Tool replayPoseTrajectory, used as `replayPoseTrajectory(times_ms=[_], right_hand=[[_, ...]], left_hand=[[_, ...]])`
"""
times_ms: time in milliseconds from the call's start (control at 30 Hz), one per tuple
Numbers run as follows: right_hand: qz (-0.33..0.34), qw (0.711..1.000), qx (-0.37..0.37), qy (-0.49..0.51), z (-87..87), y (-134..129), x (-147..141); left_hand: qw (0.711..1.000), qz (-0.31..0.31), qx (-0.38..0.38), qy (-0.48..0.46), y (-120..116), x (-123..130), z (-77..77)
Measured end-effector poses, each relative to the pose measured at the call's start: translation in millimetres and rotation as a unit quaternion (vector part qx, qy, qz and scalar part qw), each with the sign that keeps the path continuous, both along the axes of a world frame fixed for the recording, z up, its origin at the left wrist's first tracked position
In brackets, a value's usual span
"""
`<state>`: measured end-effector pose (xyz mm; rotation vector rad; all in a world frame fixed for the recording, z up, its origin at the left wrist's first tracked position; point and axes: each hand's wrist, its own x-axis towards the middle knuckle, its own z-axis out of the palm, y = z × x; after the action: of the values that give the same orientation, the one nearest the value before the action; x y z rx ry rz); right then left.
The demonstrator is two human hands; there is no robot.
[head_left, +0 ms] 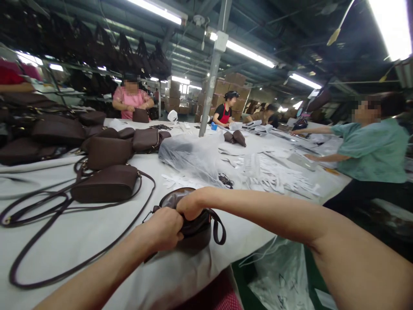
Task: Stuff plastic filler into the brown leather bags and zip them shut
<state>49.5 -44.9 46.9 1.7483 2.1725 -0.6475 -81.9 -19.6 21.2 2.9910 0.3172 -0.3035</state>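
Observation:
A small dark brown handbag [195,242] stands at the near edge of the table, its top open and a short wrist strap looped out on its right side. My left hand [166,227] is closed on the near left rim of the bag. Reaching over from the right, my right hand [192,204] is curled into the bag's opening with its knuckles up. Its fingertips are hidden, so what they pinch inside cannot be made out. Both hands almost touch each other. To the left lies another brown handbag [105,185] with a long shoulder strap spread on the cloth.
Several brown bags [58,129] are heaped at the left. Beyond my hands are clear plastic sheeting [190,157], white paper strips [277,172] and a grey post [213,73]. A co-worker in green [371,146] reaches in from the right. A plastic sack [280,271] hangs below the table edge.

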Motion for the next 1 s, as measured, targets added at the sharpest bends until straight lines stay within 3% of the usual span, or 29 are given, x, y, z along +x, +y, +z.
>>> replayPoseTrajectory(times_ms=[67, 133, 200, 267, 333, 400, 567, 700, 767, 867, 1000], right_hand=[[0.018, 0.998, 0.033, -0.05, 29.7, -19, 6], [-0.053, 0.987, 0.116, -0.101, 45.8, -48, 17], [-0.141, 0.971, 0.114, -0.154, 44.4, -78, 31], [-0.169, 0.974, 0.08, -0.131, 31.4, -102, 44], [-0.178, 0.979, 0.1, -0.025, 17.3, -115, 54], [-0.205, 0.959, 0.147, 0.131, 9.8, -118, 59], [-0.255, 0.832, 0.103, 0.483, 16.9, -101, 55], [-0.201, 0.763, 0.093, 0.607, 19.2, -85, 49], [-0.175, 0.745, 0.11, 0.634, 15.2, -81, 49], [-0.154, 0.743, 0.15, 0.633, 5.3, -81, 53], [-0.171, 0.828, 0.26, 0.467, -13.7, -92, 58]], left_hand=[[1.0, 0.001, 0.004, -0.006, 3, 1, 3.2], [1.0, 0.004, 0.008, -0.025, 3, -1, 2.3], [0.999, 0.01, 0.009, -0.038, 1, -4, 2.5], [0.998, 0.016, -0.004, -0.053, -2, -5, 7.0], [0.995, 0.026, -0.034, -0.094, -6, -2, 14.9], [0.983, 0.017, -0.085, -0.163, -8, 4, 22.5], [0.926, -0.059, -0.263, -0.266, -1, 20, 20.1], [0.9, -0.009, -0.345, -0.266, 7, 23, 3.4], [0.91, 0.042, -0.292, -0.292, 9, 20, -2.1], [0.928, 0.116, -0.118, -0.334, 7, 13, -5.6], [0.935, 0.173, 0.051, -0.304, 0, 3, -8.8]])
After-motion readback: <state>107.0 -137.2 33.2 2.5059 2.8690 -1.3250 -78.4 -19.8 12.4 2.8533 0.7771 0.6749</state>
